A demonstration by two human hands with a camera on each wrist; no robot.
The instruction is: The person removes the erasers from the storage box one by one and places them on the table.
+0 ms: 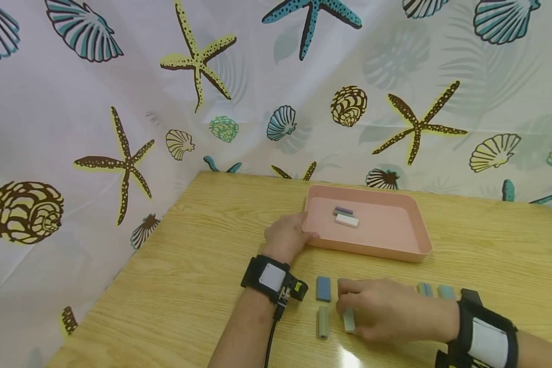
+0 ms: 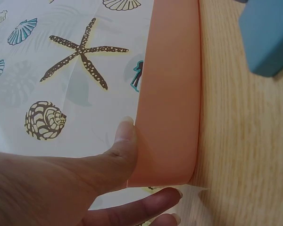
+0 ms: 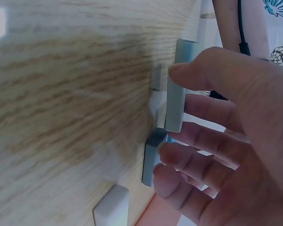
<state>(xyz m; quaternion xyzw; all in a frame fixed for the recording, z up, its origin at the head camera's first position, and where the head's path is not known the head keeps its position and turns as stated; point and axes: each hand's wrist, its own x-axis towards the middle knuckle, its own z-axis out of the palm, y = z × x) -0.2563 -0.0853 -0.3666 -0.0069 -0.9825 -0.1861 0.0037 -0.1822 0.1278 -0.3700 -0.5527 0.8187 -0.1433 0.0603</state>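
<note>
My left hand (image 1: 287, 237) holds the front left corner of a shallow pink tray (image 1: 372, 249). In the left wrist view its thumb lies against the tray wall (image 2: 170, 94), with fingers around the corner. A purplish block (image 1: 343, 210) and a white block (image 1: 347, 221) lie inside the tray. My right hand (image 1: 382, 309) pinches a pale grey-green block (image 3: 176, 94) at the table, thumb on one side and fingers on the other. Just past it is a dark teal block (image 3: 153, 157), partly hidden by the fingers.
Left of the right hand lie a blue block (image 1: 323, 289) and an olive-green block (image 1: 323, 322). Two bluish blocks (image 1: 446, 292) sit beyond the right forearm. A shell-patterned cloth (image 1: 257, 76) hangs along the back and left of the wooden table (image 1: 179, 271).
</note>
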